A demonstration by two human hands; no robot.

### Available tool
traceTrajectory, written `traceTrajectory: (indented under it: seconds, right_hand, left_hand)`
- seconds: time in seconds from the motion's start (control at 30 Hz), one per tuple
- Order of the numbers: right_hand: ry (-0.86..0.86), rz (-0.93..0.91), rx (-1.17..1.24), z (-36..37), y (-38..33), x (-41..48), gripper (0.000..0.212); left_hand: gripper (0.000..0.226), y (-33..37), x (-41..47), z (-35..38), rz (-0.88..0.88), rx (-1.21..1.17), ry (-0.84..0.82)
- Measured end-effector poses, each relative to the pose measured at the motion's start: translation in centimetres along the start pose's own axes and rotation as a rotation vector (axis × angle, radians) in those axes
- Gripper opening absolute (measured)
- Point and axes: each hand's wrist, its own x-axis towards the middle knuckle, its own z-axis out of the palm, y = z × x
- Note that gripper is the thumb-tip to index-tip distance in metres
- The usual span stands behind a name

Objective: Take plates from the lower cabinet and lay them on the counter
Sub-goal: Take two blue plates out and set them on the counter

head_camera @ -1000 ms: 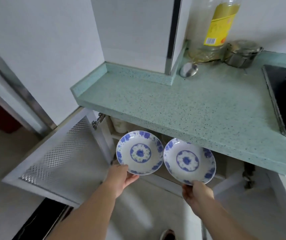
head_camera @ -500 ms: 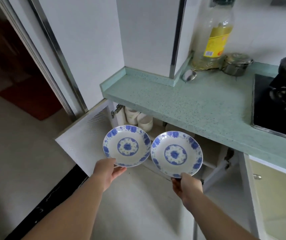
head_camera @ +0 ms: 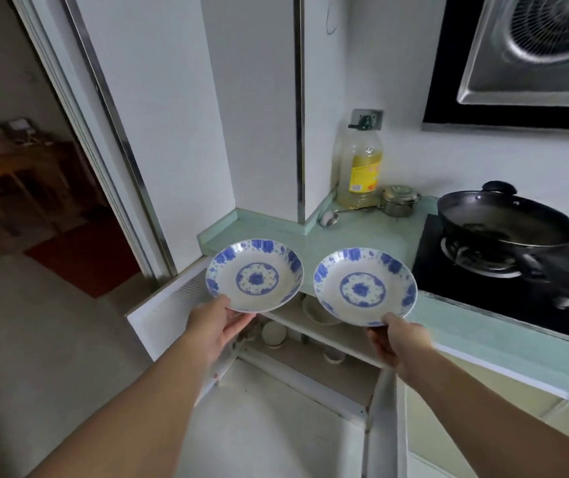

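Two white plates with blue flower patterns are held side by side at about counter height. My left hand (head_camera: pixel 215 326) grips the near rim of the left plate (head_camera: pixel 254 276). My right hand (head_camera: pixel 397 339) grips the near rim of the right plate (head_camera: pixel 365 287). Both plates overlap the front edge of the green speckled counter (head_camera: pixel 362 232). Below them the lower cabinet (head_camera: pixel 310 336) is open, with cups and bowls on its shelves.
The white cabinet door (head_camera: pixel 169 312) stands open to the left. A black wok (head_camera: pixel 507 219) sits on the stove (head_camera: pixel 483 270) at the right. An oil bottle (head_camera: pixel 360 167), a small metal pot (head_camera: pixel 399 201) and a ladle (head_camera: pixel 329 218) stand at the counter's back. A doorway opens at left.
Both hands have lifted the plates from below the counter's edge up to counter height. My view has risen, showing the wok and the hood.
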Motion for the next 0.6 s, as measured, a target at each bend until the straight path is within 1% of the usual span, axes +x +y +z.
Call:
traceTrajectory:
  seconds: [0.1,0.23,0.43,0.6]
  right_hand:
    - [0.019,-0.066,0.006,-2.4,-2.8,-2.2,0.018]
    - [0.056,-0.123,0.067,-4.9,-5.0,-4.8,0.018]
    - [0.218,-0.235,0.16,-8.4,-7.7,-7.7,0.02]
    - [0.335,-0.297,0.271,-12.7,-9.1,-10.5,0.02]
  left_hand:
    - [0.027,1.1,-1.9,2.6,0.023,0.046,-0.076]
    - [0.028,2.1,-3.2,5.9,0.026,0.087,-0.162]
    - [0.016,3.2,-5.0,11.3,0.045,0.134,-0.269]
    - [0.013,2.7,-6.4,15.8,0.054,0.158,-0.397]
